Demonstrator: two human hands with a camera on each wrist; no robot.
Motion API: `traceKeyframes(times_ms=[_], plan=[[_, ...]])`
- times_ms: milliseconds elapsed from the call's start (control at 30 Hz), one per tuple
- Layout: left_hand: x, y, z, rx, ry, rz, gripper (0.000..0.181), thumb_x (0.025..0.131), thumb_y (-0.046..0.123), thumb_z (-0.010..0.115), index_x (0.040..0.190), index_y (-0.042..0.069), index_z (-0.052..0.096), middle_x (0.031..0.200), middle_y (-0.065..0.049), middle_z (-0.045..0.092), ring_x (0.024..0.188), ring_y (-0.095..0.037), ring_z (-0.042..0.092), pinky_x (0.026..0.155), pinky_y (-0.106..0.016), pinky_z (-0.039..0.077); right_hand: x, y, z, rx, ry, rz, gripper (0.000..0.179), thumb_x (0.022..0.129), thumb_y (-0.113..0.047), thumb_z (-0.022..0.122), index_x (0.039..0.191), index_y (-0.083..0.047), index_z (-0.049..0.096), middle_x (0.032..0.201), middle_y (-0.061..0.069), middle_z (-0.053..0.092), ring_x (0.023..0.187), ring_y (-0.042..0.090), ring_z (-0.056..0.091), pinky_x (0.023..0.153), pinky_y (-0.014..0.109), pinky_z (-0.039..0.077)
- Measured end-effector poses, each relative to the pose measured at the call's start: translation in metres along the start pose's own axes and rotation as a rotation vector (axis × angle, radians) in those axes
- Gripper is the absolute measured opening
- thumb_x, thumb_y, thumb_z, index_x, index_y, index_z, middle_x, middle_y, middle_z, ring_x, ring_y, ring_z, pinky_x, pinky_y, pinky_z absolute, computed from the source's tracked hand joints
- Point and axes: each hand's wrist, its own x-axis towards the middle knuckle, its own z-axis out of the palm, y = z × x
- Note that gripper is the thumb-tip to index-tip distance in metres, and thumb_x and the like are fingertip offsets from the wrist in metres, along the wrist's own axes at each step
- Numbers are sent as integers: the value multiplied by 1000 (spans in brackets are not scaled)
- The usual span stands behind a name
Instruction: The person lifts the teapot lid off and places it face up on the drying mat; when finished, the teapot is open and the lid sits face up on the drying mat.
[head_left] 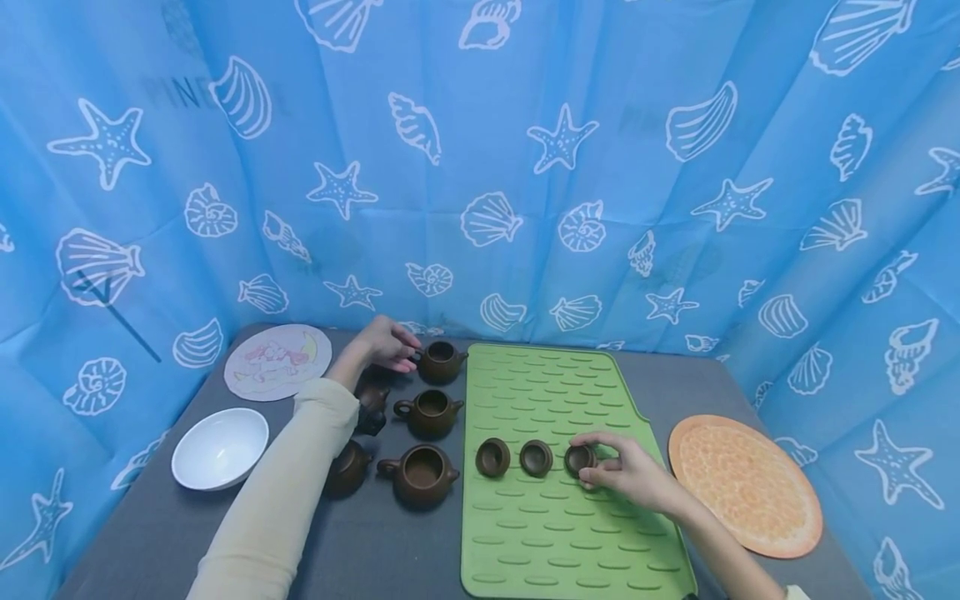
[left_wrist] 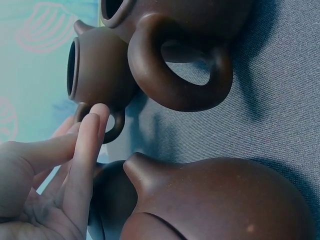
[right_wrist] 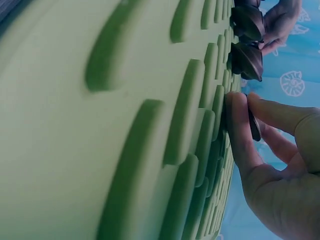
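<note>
Dark brown, small and round, a hollow piece (head_left: 580,461) (lid or cup cannot be told) is pinched between the thumb and fingers of the right hand (head_left: 633,477), at the right end of a row on the green mat (head_left: 536,542). Two similar pieces (head_left: 536,458) stand to its left, hollow sides up and well within reach of each other. Left hand (head_left: 384,344): fingers narrowly spaced at the handle of the far brown teapot (head_left: 441,367); whether they grip it cannot be told. Nearer the viewer, in line with it, stand the middle teapot (head_left: 435,423) and the near teapot (head_left: 422,493), all three uncovered, handles left and spouts right, beside the mat. Two further brown pots (head_left: 347,472) are partly hidden by the left sleeve (head_left: 277,492). Farther left, on the grey tabletop (head_left: 390,558), lie a white bowl (head_left: 220,450) and a round pink printed mat (head_left: 258,367); at far right, a pizza-patterned disc (head_left: 742,483). Behind hangs a blue curtain (head_left: 465,275) with white shells and starfish.
</note>
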Motion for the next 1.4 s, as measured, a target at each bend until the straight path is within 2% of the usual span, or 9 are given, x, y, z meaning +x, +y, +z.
traceKeyframes(times_ms=[267,400,533,633,867,967,1067,1267,1400], plan=[[-2,-1,-3,-1,1,-1,30,107,-5,59,134,-7,69,139,-33,68,84,-23,83,91,-40,69,5,3,1,-8,-26,-34,59,101,2,70,153,14,45,149,45,49,96,19,82,83,34,69],[-3,-3,-3,6,7,6,30,107,-5,58,134,-7,69,139,-34,68,89,-26,84,94,-42,68,7,3,1,-58,-44,-45,62,100,0,73,154,13,44,138,41,60,85,16,80,72,30,66],[-3,-4,-1,13,8,19,29,107,-5,58,133,-7,70,136,-33,70,93,-30,84,96,-45,66,8,4,1,-110,-53,-49,65,99,-4,76,154,11,45,130,36,66,69,10,73,57,23,53],[-3,-4,0,13,5,24,28,107,-5,58,133,-8,69,135,-33,70,92,-29,84,97,-46,66,8,6,1,-143,-53,-43,65,99,-6,77,154,10,46,128,34,67,62,6,66,54,21,48],[-5,-3,-3,5,-1,16,29,107,-5,58,134,-7,68,137,-34,68,87,-25,83,93,-42,68,7,4,-2,-168,-45,-27,67,100,-13,78,155,7,45,136,37,61,59,10,66,55,29,57],[-7,-3,-5,8,-5,19,30,106,-4,59,134,-7,68,135,-34,69,90,-27,83,95,-43,67,7,0,-4,-202,-8,-18,65,100,-16,78,154,5,48,142,37,56,53,5,55,49,26,52],[-10,-2,-9,18,-9,29,30,106,-4,59,135,-8,68,132,-35,69,91,-27,84,95,-43,67,8,-5,-7,-229,37,-36,62,100,-17,79,151,5,52,138,35,59,51,0,44,46,23,43],[-20,0,-16,76,-31,73,31,108,-1,59,137,-9,67,133,-34,69,86,-22,83,87,-37,69,14,-19,-6,-236,150,-62,51,99,-17,79,145,-2,60,143,31,60,52,3,48,46,24,42],[-29,1,-21,106,-54,115,32,109,3,59,138,-9,66,135,-33,67,83,-17,81,85,-35,69,20,-32,-2,-213,187,-98,42,101,-15,78,139,-6,65,143,29,62,57,12,58,49,25,46]])
